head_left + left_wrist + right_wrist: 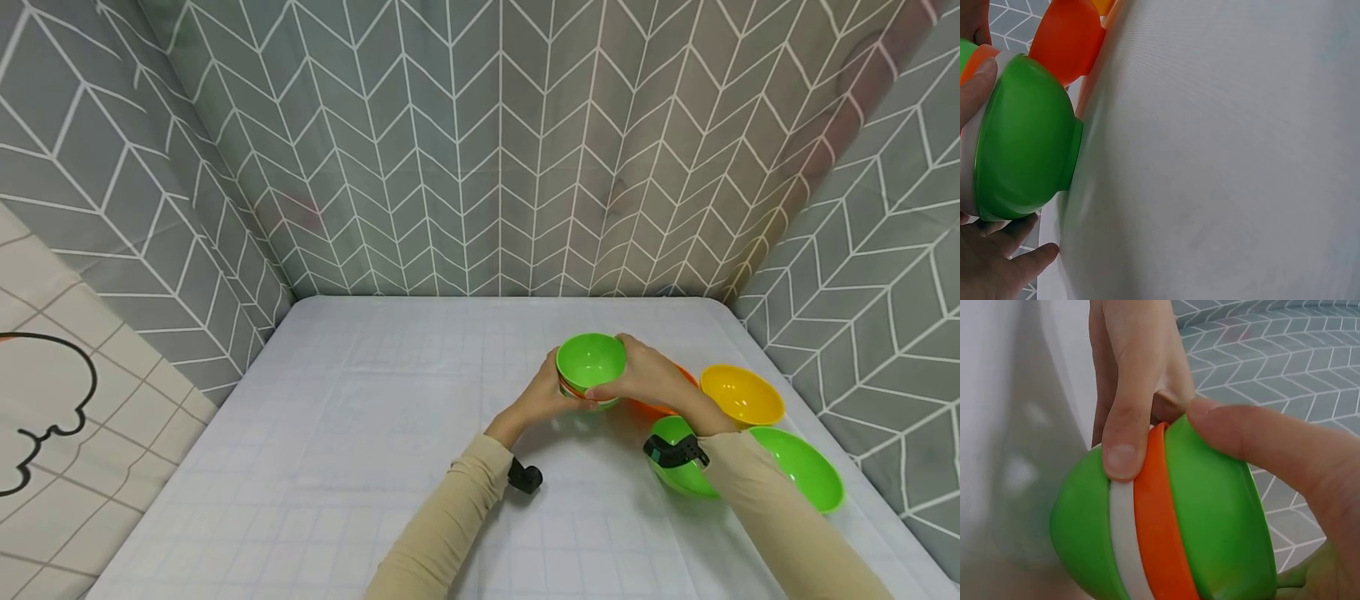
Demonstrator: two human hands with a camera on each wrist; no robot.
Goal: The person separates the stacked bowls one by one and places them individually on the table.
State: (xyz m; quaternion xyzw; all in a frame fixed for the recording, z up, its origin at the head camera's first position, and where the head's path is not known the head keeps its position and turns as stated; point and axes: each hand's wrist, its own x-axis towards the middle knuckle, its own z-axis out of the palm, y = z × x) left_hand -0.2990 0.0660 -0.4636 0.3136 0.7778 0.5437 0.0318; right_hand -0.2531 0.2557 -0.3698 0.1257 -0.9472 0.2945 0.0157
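A stack of nested bowls is held just above the white table [360, 467], right of its middle. From the bottom it runs green bowl [1025, 144], white bowl [1124, 525], orange bowl [1163, 531], with another green bowl [591, 360] on top. My left hand [546, 392] grips the lower bowls from the left, its thumb lying over the white rim in the right wrist view. On the other side my right hand [647, 373] holds the top green bowl, thumb pressed against its outer wall near the rim. The bowls' far side is partly hidden.
On the right of the table stand a yellow bowl [741, 395], an orange bowl [1069, 40] partly behind the right forearm, and two green bowls, one under the right wrist [678, 479] and one beyond the sleeve [806, 468]. Patterned grey curtains [465, 167] border the table.
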